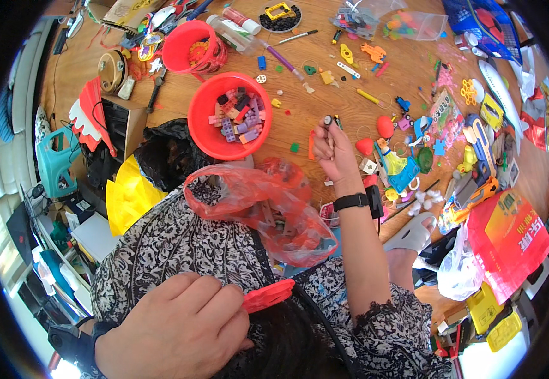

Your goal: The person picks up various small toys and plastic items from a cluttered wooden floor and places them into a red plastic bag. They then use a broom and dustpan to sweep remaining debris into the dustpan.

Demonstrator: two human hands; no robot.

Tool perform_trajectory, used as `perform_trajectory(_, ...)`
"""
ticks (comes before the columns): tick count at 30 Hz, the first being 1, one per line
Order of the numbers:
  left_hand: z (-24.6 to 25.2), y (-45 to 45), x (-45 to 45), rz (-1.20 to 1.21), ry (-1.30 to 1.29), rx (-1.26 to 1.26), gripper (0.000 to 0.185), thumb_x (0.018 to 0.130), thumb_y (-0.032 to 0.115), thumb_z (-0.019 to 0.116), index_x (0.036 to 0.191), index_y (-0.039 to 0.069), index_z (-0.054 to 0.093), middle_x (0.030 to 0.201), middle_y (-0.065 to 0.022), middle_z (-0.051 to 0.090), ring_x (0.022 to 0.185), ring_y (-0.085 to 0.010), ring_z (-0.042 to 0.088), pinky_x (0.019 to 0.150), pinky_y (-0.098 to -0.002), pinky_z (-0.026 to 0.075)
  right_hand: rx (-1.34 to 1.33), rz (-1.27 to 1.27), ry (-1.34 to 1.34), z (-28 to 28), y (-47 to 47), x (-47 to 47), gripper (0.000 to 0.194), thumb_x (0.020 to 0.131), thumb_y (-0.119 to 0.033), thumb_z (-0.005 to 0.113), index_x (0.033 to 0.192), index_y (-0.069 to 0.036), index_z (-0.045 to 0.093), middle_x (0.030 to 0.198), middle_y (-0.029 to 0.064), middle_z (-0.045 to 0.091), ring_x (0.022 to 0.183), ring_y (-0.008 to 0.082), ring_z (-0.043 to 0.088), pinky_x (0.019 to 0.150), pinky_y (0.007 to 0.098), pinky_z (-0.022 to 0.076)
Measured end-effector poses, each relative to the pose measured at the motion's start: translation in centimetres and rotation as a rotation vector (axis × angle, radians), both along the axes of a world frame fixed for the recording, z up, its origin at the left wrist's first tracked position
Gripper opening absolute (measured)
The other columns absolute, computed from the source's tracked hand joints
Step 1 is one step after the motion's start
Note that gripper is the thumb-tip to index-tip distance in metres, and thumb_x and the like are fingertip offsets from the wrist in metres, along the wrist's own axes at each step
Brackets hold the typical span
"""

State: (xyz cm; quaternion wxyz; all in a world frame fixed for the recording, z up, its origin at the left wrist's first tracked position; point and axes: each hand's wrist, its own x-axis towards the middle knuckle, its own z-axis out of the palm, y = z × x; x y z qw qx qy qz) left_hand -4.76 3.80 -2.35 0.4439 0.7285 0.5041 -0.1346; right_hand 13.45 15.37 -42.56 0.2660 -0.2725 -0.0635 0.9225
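Note:
My left hand (184,317) is low in the view, in front of my lap, its fingers closed around a flat red plastic piece (269,296) that sticks out to the right. What part of that piece lies inside the fist is hidden. Farther out, my right hand (333,154) is over the wooden floor, gripping a small dark cylinder (328,120) with a metallic end, likely a battery. A red see-through plastic bag (274,213) with items inside rests between my arms. Beyond it stands a red bucket (194,121) holding toy building bricks.
A second red bucket (172,52) and a clear bottle (232,35) are farther off. Small toys, including a red plastic strawberry (384,127), lie scattered right of my right hand. A black bag (175,147) sits left; a large red bag (509,241) is at right.

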Motion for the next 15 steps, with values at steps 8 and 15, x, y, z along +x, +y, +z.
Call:
perform_trajectory(8,0.0,0.2,0.6,-0.019,0.024,-0.015,0.035,0.079,0.039,0.074,0.098,0.01,0.066,0.103,-0.0042,0.06,0.094,-0.0216,0.059,0.082,-0.0344,0.048,-0.02,-0.027,0.29,2.5,-0.7,0.1,0.025,0.106,-0.028,0.048,0.107,-0.008,0.062,0.087,0.0007,0.06,0.051,0.0065,0.035,0.05,0.0231,0.0272)
perform_trajectory(15,0.0,0.6,1.1,-0.031,0.034,-0.022,0.036,0.078,0.039,0.075,0.099,0.011,0.066,0.104,-0.0037,0.06,0.095,-0.0212,0.059,0.081,-0.0343,0.047,0.013,-0.016,0.238,3.1,-0.4,0.5,0.024,0.1,-0.031,0.058,0.106,-0.008,0.059,0.085,0.0001,0.052,0.052,0.0063,0.035,0.051,0.023,0.0285)
